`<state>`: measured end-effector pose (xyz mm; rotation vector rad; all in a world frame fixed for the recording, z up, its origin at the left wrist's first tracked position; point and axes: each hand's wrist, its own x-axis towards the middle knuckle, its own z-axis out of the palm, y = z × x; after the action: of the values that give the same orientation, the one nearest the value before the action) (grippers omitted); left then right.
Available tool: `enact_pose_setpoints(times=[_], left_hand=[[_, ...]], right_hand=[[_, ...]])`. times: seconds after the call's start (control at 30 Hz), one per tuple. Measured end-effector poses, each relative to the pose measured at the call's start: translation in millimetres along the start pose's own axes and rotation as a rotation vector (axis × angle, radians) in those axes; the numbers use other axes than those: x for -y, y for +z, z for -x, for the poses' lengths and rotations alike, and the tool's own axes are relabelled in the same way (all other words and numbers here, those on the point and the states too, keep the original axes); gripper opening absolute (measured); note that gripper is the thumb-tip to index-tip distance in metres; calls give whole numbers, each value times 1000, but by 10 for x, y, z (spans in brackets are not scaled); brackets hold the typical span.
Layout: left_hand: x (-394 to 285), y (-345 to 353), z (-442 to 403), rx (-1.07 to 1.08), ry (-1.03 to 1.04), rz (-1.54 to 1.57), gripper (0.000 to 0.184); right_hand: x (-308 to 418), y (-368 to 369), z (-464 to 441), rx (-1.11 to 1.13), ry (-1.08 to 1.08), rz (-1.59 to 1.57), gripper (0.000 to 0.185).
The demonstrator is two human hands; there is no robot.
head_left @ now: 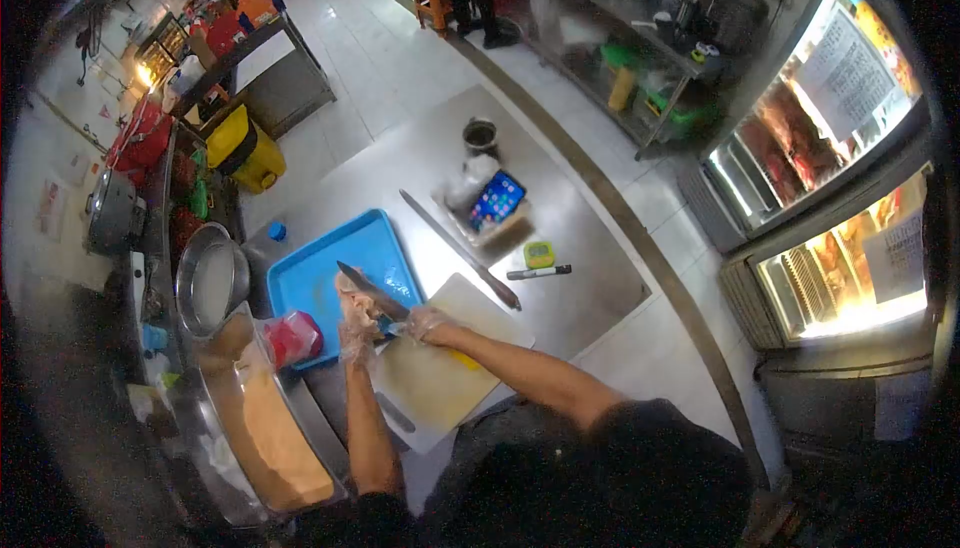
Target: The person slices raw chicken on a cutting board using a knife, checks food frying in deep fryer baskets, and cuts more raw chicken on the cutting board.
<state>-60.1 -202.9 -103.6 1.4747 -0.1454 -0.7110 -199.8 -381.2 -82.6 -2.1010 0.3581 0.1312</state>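
My left hand (pixel 357 342), in a clear plastic glove, is closed around a pale pinkish piece of raw meat (pixel 352 300) over the near edge of a blue tray (pixel 392 233). My right hand (pixel 430 326), also gloved, grips a knife (pixel 372 291). Its broad blade points up and left, across the meat; whether it is cutting in cannot be seen. Below both hands lies a white cutting board (pixel 430 388). A grey blade-like strip (pixel 396 413) and a small yellow item (pixel 464 359) rest on the board, the latter partly under my right forearm.
A long knife (pixel 462 249) lies beyond the board. Farther right are a phone (pixel 497 200), yellow timer (pixel 539 254), marker (pixel 539 272) and metal cup (pixel 480 134). Leftward stand a metal bowl (pixel 212 278), red container (pixel 292 338) and metal pan (pixel 222 388) of orange-tan powder.
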Motion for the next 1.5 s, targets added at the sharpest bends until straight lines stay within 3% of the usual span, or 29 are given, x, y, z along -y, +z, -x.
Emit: enact_pose_setpoints(times=[0.07,0.17,0.23,0.3,0.33,0.43,0.5,0.53,0.6,0.7,0.8,0.87,0.93,1.0,1.1,1.13,1.2,1.37,1.5], left_hand=[[120,-56,-32,74,-17,311,41],[-523,582,411,-12,16,218,51],[-403,526,351,-66,162,-197,56],[-416,561,386,-42,216,-210,58],[-580,746,457,3,198,-15,58],[-899,1114,523,99,234,-44,71],[-880,1013,252,95,306,-337,70],[-695,784,103,38,217,-363,59],[-557,543,75,-125,105,-367,44],[-232,140,-15,-204,121,-503,44],[-404,11,73,-242,79,-685,47],[-672,109,236,-203,136,-556,44],[-871,197,276,-69,320,-192,36],[-967,152,272,-98,297,-76,33],[-1107,-17,300,-398,-44,-260,33],[-1108,-151,218,-313,-61,-285,32],[-1383,-72,156,-193,140,-175,32],[-2437,275,269,96,152,-273,35],[-2502,558,536,218,101,-379,37]], right_hand=[[-98,-11,3,12,21,-22,45],[-214,-1,62,75,72,-69,45],[-702,517,-140,47,44,9,45],[-625,328,-2,24,-90,-82,43],[-616,217,36,14,-162,-125,42],[-688,109,76,-108,-129,-54,40],[-425,-137,109,-83,-115,-27,37],[-475,47,-94,-36,-67,-103,36],[-264,-115,-66,28,-198,-94,32],[-136,-80,-89,85,-139,-52,26],[-207,67,-188,72,-48,-4,24],[-400,280,-285,100,65,62,23],[-722,630,-514,171,227,201,23],[-291,158,-162,90,97,83,31],[-178,74,-207,194,135,-23,46],[0,-185,-1,160,129,-59,47],[40,-357,72,116,112,-60,46],[-181,-320,171,181,187,-69,44],[-671,-254,514,-130,-96,36,41]])
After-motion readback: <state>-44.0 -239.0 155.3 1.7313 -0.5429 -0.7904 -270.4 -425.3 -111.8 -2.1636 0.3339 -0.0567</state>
